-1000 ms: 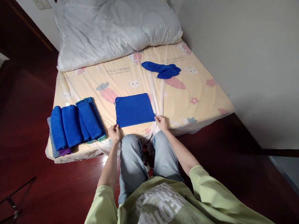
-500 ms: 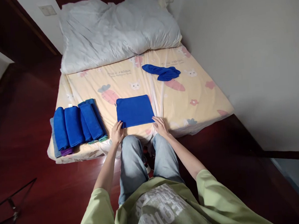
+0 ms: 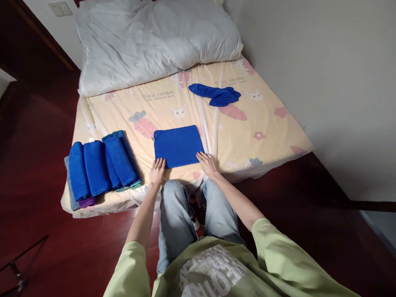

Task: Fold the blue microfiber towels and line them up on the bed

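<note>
A blue towel [image 3: 178, 145], folded into a flat rectangle, lies on the bed in front of my knees. At its near left corner, my left hand [image 3: 157, 170] rests with fingers stretched out over the edge. My right hand [image 3: 206, 163] lies on the near right corner, fingers extended onto the cloth. Both hands are open, palms down; their thumbs are hard to make out. To the left is a row of rolled or folded blue towels [image 3: 96, 168], with grey, purple and green cloth edges showing. Farther back on the right sits a crumpled blue cloth [image 3: 217, 95].
The bed [image 3: 272, 133] has a pale yellow sheet with carrots and rabbits. A large white quilt or pillow [image 3: 155, 37] lies across its far end. A wall [image 3: 333, 87] rises on the right. A thin black metal frame [image 3: 17, 272] stands on the dark red floor at lower left.
Both hands have shifted slightly inward along the towel's near edge, and their fingers now lie flatter on it. The towel stays in place. The view has moved a little.
</note>
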The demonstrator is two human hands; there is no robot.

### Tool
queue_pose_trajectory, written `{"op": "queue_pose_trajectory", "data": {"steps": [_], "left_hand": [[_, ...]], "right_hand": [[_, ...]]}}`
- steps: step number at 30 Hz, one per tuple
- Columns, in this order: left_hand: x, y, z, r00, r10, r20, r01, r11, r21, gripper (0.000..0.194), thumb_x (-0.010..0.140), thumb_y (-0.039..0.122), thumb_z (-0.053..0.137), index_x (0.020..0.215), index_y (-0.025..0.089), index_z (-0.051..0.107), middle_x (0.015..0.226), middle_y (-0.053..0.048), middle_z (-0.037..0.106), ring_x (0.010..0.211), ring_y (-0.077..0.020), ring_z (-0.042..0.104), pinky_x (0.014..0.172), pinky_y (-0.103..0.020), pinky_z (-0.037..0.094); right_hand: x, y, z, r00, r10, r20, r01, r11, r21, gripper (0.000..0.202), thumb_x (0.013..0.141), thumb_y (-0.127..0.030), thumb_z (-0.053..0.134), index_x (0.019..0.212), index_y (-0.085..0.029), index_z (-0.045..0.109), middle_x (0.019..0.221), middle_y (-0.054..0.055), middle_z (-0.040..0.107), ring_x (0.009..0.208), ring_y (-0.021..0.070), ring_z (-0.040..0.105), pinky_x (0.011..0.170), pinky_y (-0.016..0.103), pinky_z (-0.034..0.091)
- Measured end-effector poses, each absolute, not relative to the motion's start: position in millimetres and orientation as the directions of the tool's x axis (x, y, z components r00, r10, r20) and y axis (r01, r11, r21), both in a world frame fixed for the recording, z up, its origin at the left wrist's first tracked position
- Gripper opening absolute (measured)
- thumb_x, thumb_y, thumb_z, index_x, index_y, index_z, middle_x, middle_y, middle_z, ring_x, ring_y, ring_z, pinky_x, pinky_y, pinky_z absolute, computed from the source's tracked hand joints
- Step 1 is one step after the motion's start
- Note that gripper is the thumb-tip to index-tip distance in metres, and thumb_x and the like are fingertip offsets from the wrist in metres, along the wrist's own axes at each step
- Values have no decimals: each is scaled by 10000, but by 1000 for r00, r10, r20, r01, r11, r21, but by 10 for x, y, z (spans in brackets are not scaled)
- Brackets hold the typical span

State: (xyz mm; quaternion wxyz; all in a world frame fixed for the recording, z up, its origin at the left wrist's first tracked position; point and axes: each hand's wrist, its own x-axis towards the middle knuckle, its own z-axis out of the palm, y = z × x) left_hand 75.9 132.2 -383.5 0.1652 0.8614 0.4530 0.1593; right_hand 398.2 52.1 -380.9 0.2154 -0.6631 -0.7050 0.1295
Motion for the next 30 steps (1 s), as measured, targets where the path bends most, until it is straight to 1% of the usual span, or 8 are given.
{"op": "queue_pose_trajectory", "data": {"steps": [3,8,12,15,18,23,26,30], "left_hand": [[727,1305,-3801,557,822,118,716,-548,433,634,910,76,389,1526,106,536,1551,-178,535,1534,-317,395,1307,-577,250],[561,1060,-3714,586,804,102,708,-570,417,613,904,61,392,1487,113,573,1569,-176,515,1518,-302,422,1315,-538,252],[375,790,-3720,585,805,98,684,-555,473,618,866,42,424,1443,164,609,1555,-140,540,1483,-270,480,1306,-527,286],[296,694,-3755,504,858,100,675,-463,574,590,827,47,435,1348,194,669,1459,-108,636,1416,-254,555,1262,-517,378],[274,698,-3768,421,896,142,634,-402,661,556,797,53,447,1268,195,706,1398,-98,678,1362,-249,596,1217,-496,444],[284,738,-3765,338,921,195,615,-373,695,558,716,46,485,1190,202,734,1325,-100,703,1278,-273,626,1178,-484,470],[306,743,-3771,283,936,208,614,-344,711,499,736,79,498,1154,193,745,1255,-114,710,1221,-285,642,1147,-474,487],[351,766,-3759,195,958,209,615,-285,735,367,827,167,510,1103,188,752,1149,-126,708,1143,-292,655,1080,-457,519]], "right_hand": [[3995,498,-3783,-30,989,142,878,94,-470,694,847,52,423,1467,-180,631,1490,111,610,1468,274,512,1220,517,404],[4012,231,-3677,-58,988,146,876,121,-468,657,855,54,418,1422,-162,669,1499,120,599,1445,280,539,1219,521,410],[4055,-75,-3673,-93,983,158,832,164,-529,621,865,14,460,1402,-193,693,1453,99,648,1389,269,591,1203,505,446],[4090,-181,-3732,-19,983,183,783,129,-609,621,824,4,511,1375,-202,711,1432,99,666,1376,271,584,1200,518,454],[4119,-158,-3801,106,971,215,710,78,-700,604,787,9,528,1312,-196,743,1394,118,677,1336,278,589,1181,521,474],[4170,-78,-3879,218,956,197,591,31,-806,430,800,-48,571,1133,-196,799,1210,132,674,1183,272,656,1097,456,543],[4202,-58,-3894,230,958,169,544,17,-839,389,809,-77,583,1115,-193,793,1164,128,659,1124,267,667,1036,434,574],[4232,-19,-3872,251,960,126,507,-20,-861,372,788,-94,601,1093,-190,792,1118,119,667,1038,269,673,977,448,590]]}}
